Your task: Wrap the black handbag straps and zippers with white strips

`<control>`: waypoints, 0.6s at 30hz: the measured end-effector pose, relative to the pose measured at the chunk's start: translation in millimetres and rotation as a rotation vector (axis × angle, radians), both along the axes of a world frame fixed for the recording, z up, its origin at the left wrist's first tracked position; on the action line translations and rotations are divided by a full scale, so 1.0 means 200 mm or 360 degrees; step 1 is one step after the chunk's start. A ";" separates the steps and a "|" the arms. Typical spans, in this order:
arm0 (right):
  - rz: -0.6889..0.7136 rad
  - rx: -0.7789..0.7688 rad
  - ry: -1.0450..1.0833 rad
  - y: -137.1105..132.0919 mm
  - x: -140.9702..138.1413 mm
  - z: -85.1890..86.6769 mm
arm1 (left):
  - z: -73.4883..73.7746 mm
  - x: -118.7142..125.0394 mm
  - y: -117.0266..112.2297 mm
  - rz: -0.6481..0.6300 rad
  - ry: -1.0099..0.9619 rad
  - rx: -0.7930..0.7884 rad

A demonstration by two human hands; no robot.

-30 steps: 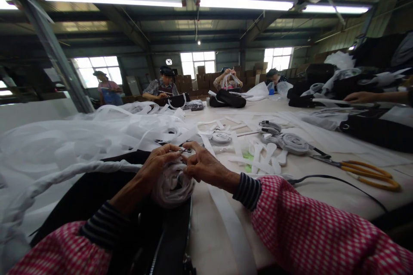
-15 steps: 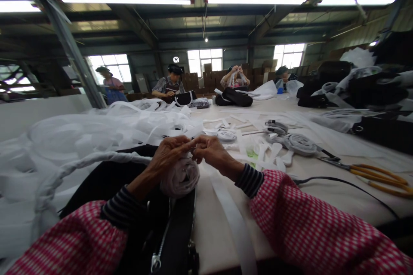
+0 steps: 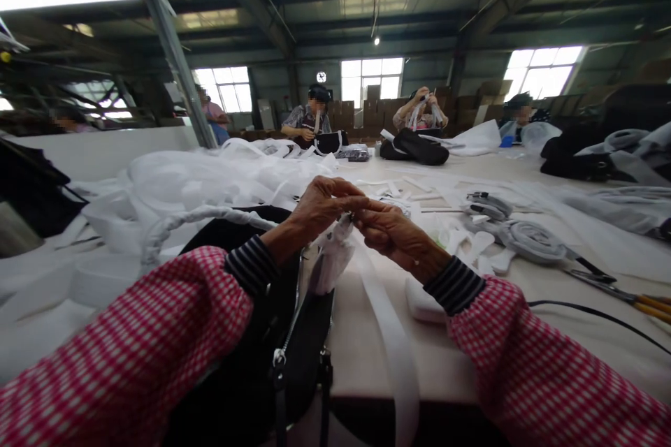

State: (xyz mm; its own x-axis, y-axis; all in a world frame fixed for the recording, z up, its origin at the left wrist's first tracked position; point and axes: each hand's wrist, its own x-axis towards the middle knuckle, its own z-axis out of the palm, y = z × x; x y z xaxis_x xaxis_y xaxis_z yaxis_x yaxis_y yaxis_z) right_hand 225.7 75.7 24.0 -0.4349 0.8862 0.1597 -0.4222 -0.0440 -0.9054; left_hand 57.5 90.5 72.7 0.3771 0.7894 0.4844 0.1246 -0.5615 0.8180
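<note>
My left hand (image 3: 322, 206) and my right hand (image 3: 398, 230) meet in front of me, fingertips pinched together over the top of a white-wrapped bundle (image 3: 333, 258). Thin pale wrapping covers this bundle, which hangs below the fingers; what is inside cannot be made out. Beneath it lies a black bag (image 3: 235, 356) with a metal zipper and dark zipper pulls. A handle wrapped in white (image 3: 210, 215) arches from the bag on the left. To the right, a long white strip (image 3: 388, 321) runs over the table's near edge.
Loose white strips (image 3: 199, 174) are heaped at the left. Grey coiled straps (image 3: 532, 239), white cut pieces (image 3: 464, 241), yellow-handled scissors (image 3: 653, 307) and a black cord (image 3: 597, 313) lie at the right. Several people sit or stand across the table (image 3: 361, 356) among black bags (image 3: 416, 148).
The bundle has turned from its round, coiled face to a narrower side. Both hands remain together at its top. My view has swung left, and a white object shows by my right wrist.
</note>
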 end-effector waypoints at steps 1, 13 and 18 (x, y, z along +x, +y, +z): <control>-0.0006 0.0020 -0.0018 0.00 0.01 0.00 | 0.01 0.00 0.00 -0.0010 0.0000 -0.0058; -0.0544 0.0736 -0.0937 0.06 0.12 0.17 | -0.16 -0.36 0.01 0.0101 0.1066 0.0236; -0.0489 0.0988 -0.1345 0.14 -0.11 0.03 | -0.32 -0.54 -0.04 -0.0177 0.1833 0.0896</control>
State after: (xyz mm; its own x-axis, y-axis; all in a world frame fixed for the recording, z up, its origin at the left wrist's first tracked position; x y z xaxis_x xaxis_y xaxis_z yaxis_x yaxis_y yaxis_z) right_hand 203.6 102.9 30.0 -0.3885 0.8438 0.3702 0.4312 0.5215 -0.7363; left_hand -51.0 83.0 9.4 0.8486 0.5211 0.0914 0.5279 -0.8454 -0.0813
